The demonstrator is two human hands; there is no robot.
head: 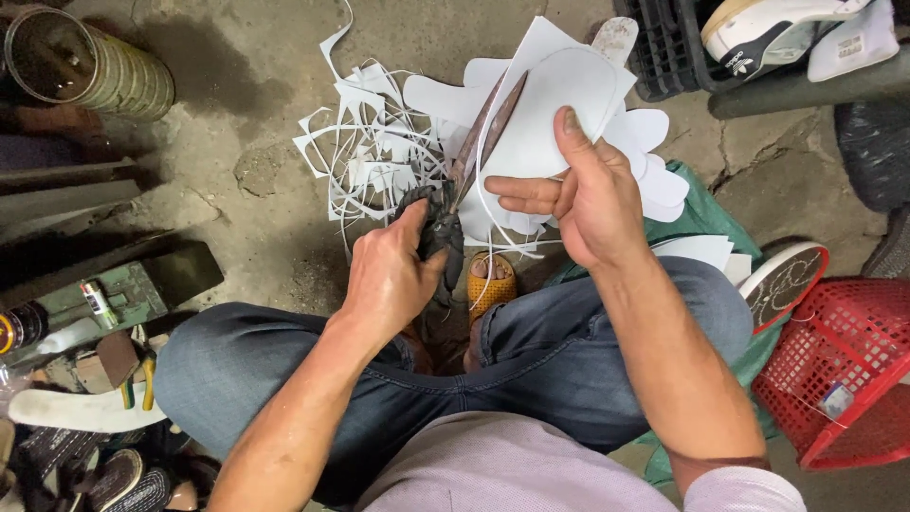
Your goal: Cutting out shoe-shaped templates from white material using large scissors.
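head camera is looking down on a person who is sitting with knees apart in blue jeans. the left hand is gripping the dark wrapped handles of a big pair of scissors; the fingers are closed tight around them, and the thumb is lying on top. the long blades are pointing up and away from this hand, and they are cutting into a white sheet. the right hand is holding this sheet just to the right of the blades, with the thumb pressing on its front face and the other fingers curling behind the lower edge. so the sheet is sitting above and to the right of the left grip, and it is touching the blades in the middle. a thin white strip is hanging from the cut down toward the knees.

between the knees a small woven orange thing is standing on the floor. beyond the hands a heap of white offcuts is lying on the concrete, and some rounded white cut shapes are lying to the right of it. a red plastic basket is standing at the right side, and a metal can is lying far at the upper left.
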